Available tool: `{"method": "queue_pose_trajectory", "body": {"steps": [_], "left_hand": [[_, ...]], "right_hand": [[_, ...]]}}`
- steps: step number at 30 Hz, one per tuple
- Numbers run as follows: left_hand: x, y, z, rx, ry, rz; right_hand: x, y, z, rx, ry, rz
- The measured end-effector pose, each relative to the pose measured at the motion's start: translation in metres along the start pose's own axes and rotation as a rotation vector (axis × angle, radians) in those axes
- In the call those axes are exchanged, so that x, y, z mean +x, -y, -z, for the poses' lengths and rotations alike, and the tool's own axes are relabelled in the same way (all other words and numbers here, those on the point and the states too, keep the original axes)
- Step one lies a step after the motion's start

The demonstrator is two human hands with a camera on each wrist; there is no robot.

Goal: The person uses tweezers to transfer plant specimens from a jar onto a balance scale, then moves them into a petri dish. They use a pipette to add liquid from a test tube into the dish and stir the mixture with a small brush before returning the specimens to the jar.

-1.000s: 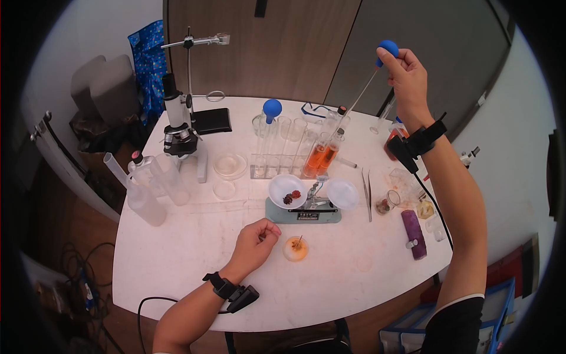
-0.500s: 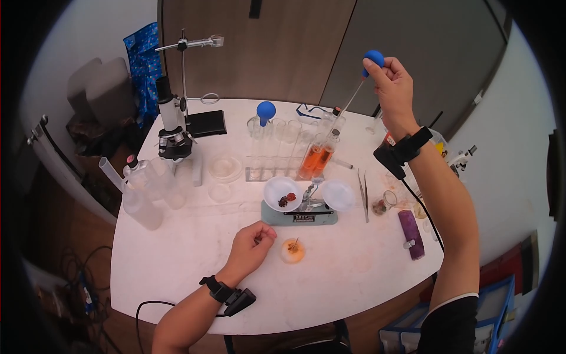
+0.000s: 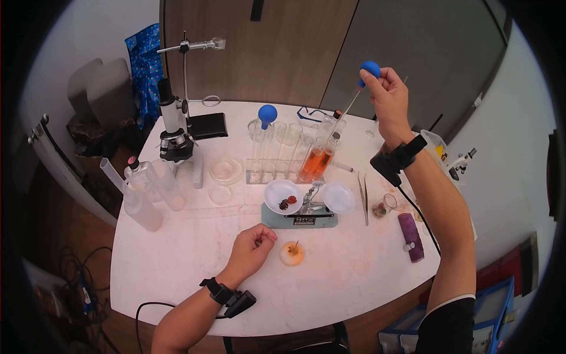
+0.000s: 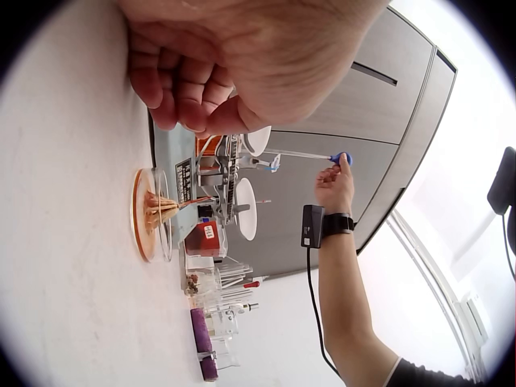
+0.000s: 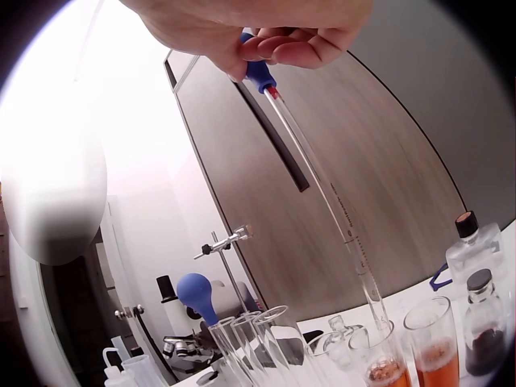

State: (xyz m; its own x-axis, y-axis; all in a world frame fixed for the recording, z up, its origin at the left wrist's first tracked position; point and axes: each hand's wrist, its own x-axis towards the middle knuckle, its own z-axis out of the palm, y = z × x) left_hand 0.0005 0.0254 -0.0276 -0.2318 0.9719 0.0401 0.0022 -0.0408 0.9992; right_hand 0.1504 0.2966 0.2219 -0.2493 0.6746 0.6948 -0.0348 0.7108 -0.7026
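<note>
High over the back right of the table, my right hand [image 3: 392, 100] pinches the blue rubber bulb [image 3: 370, 69] of a slim glass pipette [image 5: 322, 189]. The pipette slants down, its lower end inside the mouth of a test tube [image 5: 379, 372] of orange-red liquid; a second such tube [image 5: 438, 367] stands beside it. My left hand [image 3: 250, 251] rests on the table with loosely curled fingers, holding nothing. Just right of it sits a small round dish [image 3: 293, 253] of orange stuff with a stalk sticking up. Behind is a balance [image 3: 299, 219], dark and red bits in its left pan.
A test tube rack [image 3: 274, 177] holds clear tubes and a second blue bulb [image 3: 267, 114]. Toward the left stand a microscope [image 3: 175, 124], a clamp stand and plastic bottles [image 3: 141, 209]. Tweezers [image 3: 364, 197], a small jar [image 3: 383, 205] and a purple block [image 3: 411, 238] lie at right.
My right hand has come down and a little left, lowering the pipette further toward the orange tube. The left hand stays in its place, and the head view has shifted slightly.
</note>
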Motion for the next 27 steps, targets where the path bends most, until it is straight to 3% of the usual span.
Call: {"method": "queue_pose_trajectory", "body": {"steps": [27], "left_hand": [[0.0004, -0.0001, -0.0005, -0.006, -0.011, -0.021]], "right_hand": [[-0.0096, -0.004, -0.0035, 0.025, -0.031, -0.111]]}}
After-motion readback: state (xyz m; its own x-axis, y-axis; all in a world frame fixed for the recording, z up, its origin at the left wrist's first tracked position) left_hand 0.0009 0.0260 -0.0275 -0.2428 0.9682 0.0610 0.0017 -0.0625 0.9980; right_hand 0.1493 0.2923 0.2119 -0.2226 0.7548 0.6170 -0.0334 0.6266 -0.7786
